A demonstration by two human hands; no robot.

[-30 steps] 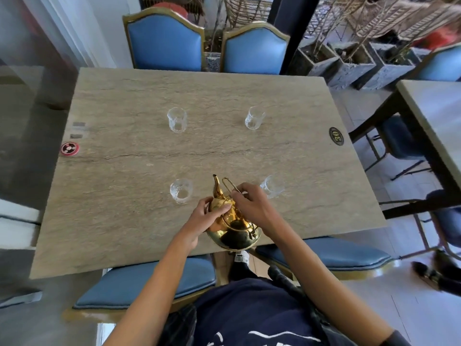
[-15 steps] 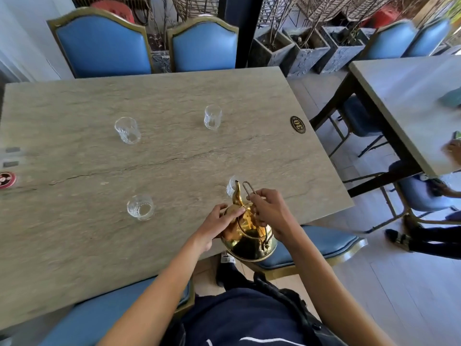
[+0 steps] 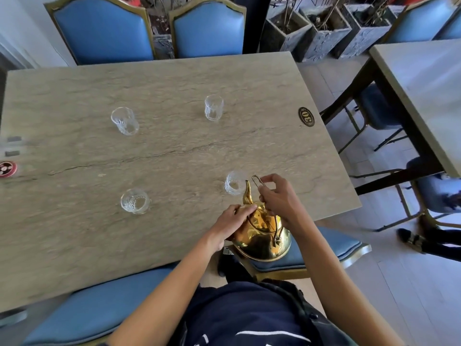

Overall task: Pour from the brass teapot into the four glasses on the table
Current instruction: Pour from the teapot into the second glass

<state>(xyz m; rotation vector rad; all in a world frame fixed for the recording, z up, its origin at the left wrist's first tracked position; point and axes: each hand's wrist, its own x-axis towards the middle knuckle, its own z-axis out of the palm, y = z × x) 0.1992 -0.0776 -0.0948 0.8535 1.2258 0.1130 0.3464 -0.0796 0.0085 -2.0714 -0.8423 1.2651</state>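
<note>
A shiny brass teapot [image 3: 262,236] is held tilted forward over the table's near edge, its spout tip pointing into the near right glass [image 3: 234,182]. My right hand [image 3: 277,199] grips the teapot's wire handle from above. My left hand [image 3: 230,221] presses on its lid and left side. Three more clear glasses stand upright: the near left glass [image 3: 134,201], the far left glass [image 3: 124,120] and the far right glass [image 3: 213,107]. No stream from the spout is visible.
The stone-look table [image 3: 74,233] carries a black number badge [image 3: 306,116] at its right edge and a red round disc [image 3: 7,169] at its left. Blue chairs [image 3: 104,28] stand on the far and near sides. A second table [image 3: 424,78] and someone's feet [image 3: 414,239] are at the right.
The teapot has moved right and forward, from beside the near left glass toward the near right glass, and its spout now reaches that glass. Both hands kept their hold.
</note>
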